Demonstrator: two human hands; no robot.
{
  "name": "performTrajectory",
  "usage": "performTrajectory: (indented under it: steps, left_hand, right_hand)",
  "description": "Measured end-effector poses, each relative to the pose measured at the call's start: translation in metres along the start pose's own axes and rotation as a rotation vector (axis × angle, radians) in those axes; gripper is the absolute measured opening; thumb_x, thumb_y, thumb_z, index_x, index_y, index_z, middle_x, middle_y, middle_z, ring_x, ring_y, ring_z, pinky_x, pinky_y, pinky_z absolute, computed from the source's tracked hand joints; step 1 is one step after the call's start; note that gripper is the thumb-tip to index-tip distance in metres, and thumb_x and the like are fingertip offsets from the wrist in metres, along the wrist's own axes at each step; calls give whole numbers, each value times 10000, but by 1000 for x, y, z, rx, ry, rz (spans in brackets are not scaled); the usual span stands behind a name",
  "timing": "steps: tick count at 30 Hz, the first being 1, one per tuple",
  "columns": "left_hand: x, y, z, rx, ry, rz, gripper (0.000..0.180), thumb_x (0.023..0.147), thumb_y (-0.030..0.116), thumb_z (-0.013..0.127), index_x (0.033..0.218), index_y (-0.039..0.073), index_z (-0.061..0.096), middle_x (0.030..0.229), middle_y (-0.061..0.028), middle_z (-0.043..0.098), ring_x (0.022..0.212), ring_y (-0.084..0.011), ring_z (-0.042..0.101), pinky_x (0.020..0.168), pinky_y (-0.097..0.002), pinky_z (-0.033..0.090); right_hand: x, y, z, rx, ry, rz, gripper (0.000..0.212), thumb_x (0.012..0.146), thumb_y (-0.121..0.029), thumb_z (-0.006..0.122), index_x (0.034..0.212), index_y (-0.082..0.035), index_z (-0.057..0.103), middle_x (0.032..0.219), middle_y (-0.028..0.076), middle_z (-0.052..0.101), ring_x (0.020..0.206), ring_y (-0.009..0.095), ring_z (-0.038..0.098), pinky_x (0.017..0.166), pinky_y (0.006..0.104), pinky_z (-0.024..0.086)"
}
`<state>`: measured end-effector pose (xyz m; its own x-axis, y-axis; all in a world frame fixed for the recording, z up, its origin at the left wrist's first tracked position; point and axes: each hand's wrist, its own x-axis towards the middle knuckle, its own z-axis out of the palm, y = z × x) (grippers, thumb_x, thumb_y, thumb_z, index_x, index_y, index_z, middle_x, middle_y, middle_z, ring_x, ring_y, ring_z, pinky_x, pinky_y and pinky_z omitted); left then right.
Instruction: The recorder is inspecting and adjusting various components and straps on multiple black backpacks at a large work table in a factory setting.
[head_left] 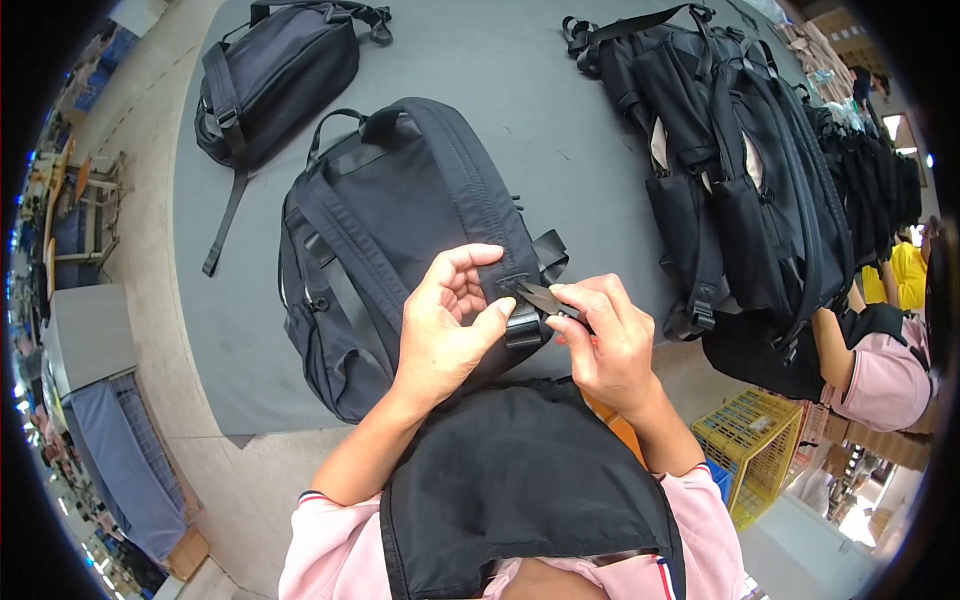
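A black backpack (pixel 395 190) lies on the grey-covered table with its shoulder straps facing up. My left hand (pixel 445 325) is at the lower end of its right shoulder strap (pixel 470 180), fingers curled and the thumb pressed on the strap near its stitching. In my right hand (pixel 612 335) is a pair of small dark thread snips (pixel 545 299), gripped between thumb and fingers. The snips' tips point left and meet the strap end beside my left thumb. Just below them sits a black plastic buckle (pixel 522 328).
A smaller black bag (pixel 275 85) with a trailing strap lies at the far left of the table (pixel 560 140). Several black backpacks (pixel 720 150) are piled at the right. Beyond them, another person's arm (pixel 835 350) shows. A yellow crate (pixel 745 430) stands on the floor.
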<state>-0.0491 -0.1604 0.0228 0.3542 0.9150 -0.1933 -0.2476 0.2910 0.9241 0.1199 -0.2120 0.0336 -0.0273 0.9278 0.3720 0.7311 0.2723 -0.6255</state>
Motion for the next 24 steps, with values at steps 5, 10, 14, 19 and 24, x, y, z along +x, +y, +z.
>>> performTrajectory:
  steps: [5, 10, 14, 19, 24]
  left_hand:
    - [-1, -1, -1, 9, 1, 10, 411, 782, -73, 629, 1170, -20, 505, 1007, -41, 550, 865, -68, 531, 785, -207, 464]
    - [0, -4, -2, -21, 5, -12, 411, 783, -74, 623, 1172, -20, 502, 1010, -46, 551, 866, -68, 533, 782, -207, 466]
    - [-2, -6, -1, -23, -9, -37, 435, 779, -80, 629, 1188, -30, 487, 1017, -48, 540, 905, -81, 551, 823, -208, 465]
    - [-2, -7, -2, 34, -38, -45, 434, 783, -74, 636, 1189, -32, 490, 1024, -48, 535, 900, -76, 547, 812, -206, 465]
    - [0, -9, -1, 28, -30, -45, 422, 779, -50, 650, 1178, -15, 516, 977, -6, 534, 810, -44, 482, 733, -184, 443]
  right_hand:
    - [1, 1, 3, 33, 26, -55, 251, 723, 28, 689, 957, 7, 603, 818, 119, 578, 557, 172, 575, 468, 261, 467]
    - [-5, -2, 7, 71, 28, 62, 277, 717, -29, 701, 974, -25, 597, 824, 98, 582, 665, 240, 617, 560, 313, 495]
    - [-6, -1, 9, 74, 23, 100, 269, 721, -30, 697, 972, -26, 599, 822, 98, 580, 659, 241, 613, 557, 314, 491]
    - [-2, 0, 4, -68, 8, -21, 271, 706, -3, 698, 960, -20, 607, 810, 101, 584, 616, 234, 600, 520, 313, 472]
    - [-1, 2, 2, -166, 4, -148, 259, 698, 18, 701, 942, -15, 620, 794, 115, 587, 601, 242, 595, 512, 314, 466]
